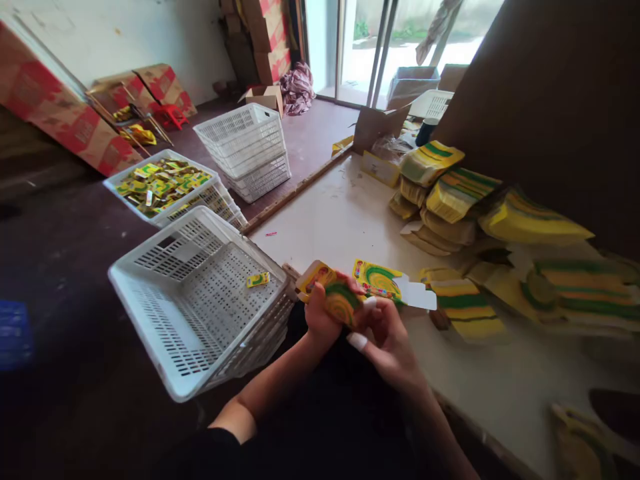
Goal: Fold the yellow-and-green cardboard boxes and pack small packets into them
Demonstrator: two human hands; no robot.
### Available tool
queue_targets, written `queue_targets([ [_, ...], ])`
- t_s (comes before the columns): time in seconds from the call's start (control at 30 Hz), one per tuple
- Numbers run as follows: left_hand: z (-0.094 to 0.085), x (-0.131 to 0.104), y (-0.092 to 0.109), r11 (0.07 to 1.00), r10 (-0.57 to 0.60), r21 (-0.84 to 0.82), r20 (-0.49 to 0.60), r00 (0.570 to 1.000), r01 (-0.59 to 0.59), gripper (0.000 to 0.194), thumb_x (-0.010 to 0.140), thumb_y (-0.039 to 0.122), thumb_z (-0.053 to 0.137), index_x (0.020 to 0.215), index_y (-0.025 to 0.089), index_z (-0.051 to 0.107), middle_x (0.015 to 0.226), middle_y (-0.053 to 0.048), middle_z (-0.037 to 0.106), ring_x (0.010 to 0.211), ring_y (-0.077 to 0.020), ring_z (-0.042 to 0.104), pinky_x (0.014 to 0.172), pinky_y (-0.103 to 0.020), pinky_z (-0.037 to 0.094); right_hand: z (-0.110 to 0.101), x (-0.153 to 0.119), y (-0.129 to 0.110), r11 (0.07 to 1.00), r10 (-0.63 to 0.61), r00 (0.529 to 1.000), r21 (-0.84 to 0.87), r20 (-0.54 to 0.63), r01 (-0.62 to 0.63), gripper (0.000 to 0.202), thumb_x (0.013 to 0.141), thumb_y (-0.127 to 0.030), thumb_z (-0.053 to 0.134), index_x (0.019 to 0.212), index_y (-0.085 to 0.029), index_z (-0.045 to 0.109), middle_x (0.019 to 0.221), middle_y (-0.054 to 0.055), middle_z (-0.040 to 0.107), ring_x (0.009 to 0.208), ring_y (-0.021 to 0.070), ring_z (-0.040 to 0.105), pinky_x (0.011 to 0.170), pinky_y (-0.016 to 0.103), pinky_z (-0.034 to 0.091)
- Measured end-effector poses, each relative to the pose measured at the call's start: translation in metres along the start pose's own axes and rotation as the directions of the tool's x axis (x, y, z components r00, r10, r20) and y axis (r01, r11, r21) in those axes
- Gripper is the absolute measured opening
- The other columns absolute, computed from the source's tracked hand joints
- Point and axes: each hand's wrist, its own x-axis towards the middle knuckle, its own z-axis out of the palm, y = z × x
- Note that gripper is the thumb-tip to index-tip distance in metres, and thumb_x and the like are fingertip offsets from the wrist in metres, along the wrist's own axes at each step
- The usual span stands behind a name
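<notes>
My left hand (323, 319) and my right hand (385, 337) both grip a small yellow and green printed carton (341, 300) at the near edge of the white table (345, 220). Its flaps stick out to the left and right of my fingers. A flat carton blank (383, 281) lies on the table just beyond my hands. To my left stands a white plastic crate (200, 300) with one small folded carton (258, 280) inside.
Bundles of flat yellow-green blanks (450, 193) are heaped along the table's right side. A second crate (165, 183) full of folded cartons and stacked white crates (247, 147) stand on the dark floor. Red cardboard boxes (65, 120) lean at the far left.
</notes>
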Motion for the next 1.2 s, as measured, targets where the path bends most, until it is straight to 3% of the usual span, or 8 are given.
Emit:
queue_targets([
  [0.17, -0.003, -0.002, -0.005, 0.997, 0.065, 0.042, -0.134, 0.989, -0.060, 0.058, 0.064, 0.076, 0.059, 0.083, 0.022, 0.050, 0.069, 0.003, 0.044, 0.063, -0.0121, 0.049, 0.070, -0.028, 0.049, 0.007, 0.000, 0.012, 0.999, 0.043, 0.999, 0.011, -0.020, -0.043, 0.033, 0.073, -0.026, 0.070, 0.099, -0.024, 0.050, 0.082, -0.001, 0.060, 0.073, 0.0141, 0.059, 0.064, 0.024, 0.052],
  [0.33, -0.015, -0.007, -0.012, 0.987, 0.065, 0.149, 0.003, 0.998, -0.065, 0.082, 0.059, 0.085, 0.053, 0.109, 0.020, 0.057, 0.093, -0.005, 0.057, 0.084, -0.0184, 0.055, 0.081, -0.030, 0.047, -0.007, 0.007, 0.016, 0.985, 0.108, 0.985, 0.148, -0.136, -0.088, 0.030, 0.072, -0.032, 0.074, 0.093, -0.024, 0.054, 0.085, 0.000, 0.067, 0.079, 0.0174, 0.066, 0.073, 0.030, 0.055],
  [0.53, -0.014, -0.001, -0.006, 0.939, 0.014, 0.344, -0.072, 0.997, 0.011, 0.037, 0.072, 0.053, 0.070, 0.080, 0.017, 0.067, 0.065, 0.001, 0.061, 0.060, -0.0124, 0.053, 0.062, -0.025, 0.045, -0.015, 0.011, 0.004, 0.982, 0.127, 0.959, 0.168, -0.253, -0.085, 0.025, 0.066, -0.036, 0.080, 0.071, -0.020, 0.061, 0.071, 0.001, 0.070, 0.065, 0.0177, 0.066, 0.062, 0.029, 0.057],
  [0.73, -0.019, 0.000, -0.010, 0.939, 0.014, 0.342, -0.115, 0.993, 0.026, 0.037, 0.068, 0.052, 0.073, 0.064, 0.015, 0.068, 0.061, -0.001, 0.065, 0.059, -0.0136, 0.055, 0.061, -0.027, 0.046, -0.013, 0.017, 0.009, 0.997, -0.022, 0.938, 0.057, -0.346, 0.044, 0.021, 0.067, -0.034, 0.078, 0.064, -0.021, 0.062, 0.061, -0.001, 0.066, 0.055, 0.0147, 0.062, 0.053, 0.024, 0.053],
  [0.87, -0.025, 0.003, 0.015, 0.911, 0.064, 0.406, 0.044, 0.997, -0.076, 0.050, 0.071, 0.057, 0.068, 0.103, 0.018, 0.066, 0.098, -0.008, 0.070, 0.085, -0.0209, 0.063, 0.076, -0.032, 0.049, -0.032, 0.016, 0.011, 0.930, -0.282, 0.922, -0.310, -0.266, 0.195, 0.016, 0.080, -0.028, 0.065, 0.065, -0.023, 0.059, 0.064, -0.001, 0.064, 0.060, 0.0151, 0.061, 0.056, 0.025, 0.051],
  [0.97, -0.027, 0.001, 0.046, 0.728, 0.146, 0.621, 0.273, 0.951, -0.290, 0.073, 0.069, 0.064, 0.065, 0.127, 0.023, 0.052, 0.124, -0.012, 0.060, 0.110, -0.0261, 0.057, 0.094, -0.038, 0.044, -0.042, 0.014, 0.007, 0.738, -0.443, 0.895, -0.585, -0.043, 0.337, 0.017, 0.085, -0.022, 0.058, 0.068, -0.023, 0.059, 0.068, 0.001, 0.063, 0.063, 0.0158, 0.060, 0.058, 0.026, 0.048],
  [1.07, -0.027, -0.002, 0.059, 0.369, -0.044, 0.828, 0.469, 0.882, -0.422, 0.087, 0.060, 0.060, 0.075, 0.132, 0.020, 0.048, 0.126, -0.016, 0.057, 0.115, -0.0328, 0.053, 0.100, -0.044, 0.039, -0.039, 0.013, 0.004, 0.595, -0.485, 0.855, -0.648, 0.184, 0.476, 0.015, 0.089, -0.021, 0.055, 0.076, -0.024, 0.061, 0.068, 0.000, 0.062, 0.063, 0.0156, 0.056, 0.060, 0.027, 0.046],
  [1.2, -0.032, -0.002, 0.044, 0.112, -0.333, 0.905, 0.424, 0.843, -0.411, 0.067, 0.065, 0.045, 0.076, 0.122, 0.016, 0.055, 0.105, -0.015, 0.065, 0.094, -0.0338, 0.063, 0.083, -0.044, 0.049, -0.030, 0.012, 0.007, 0.511, -0.547, 0.793, -0.644, 0.268, 0.569, 0.013, 0.091, -0.020, 0.052, 0.088, -0.025, 0.063, 0.078, 0.001, 0.066, 0.074, 0.0174, 0.059, 0.078, 0.033, 0.044],
])
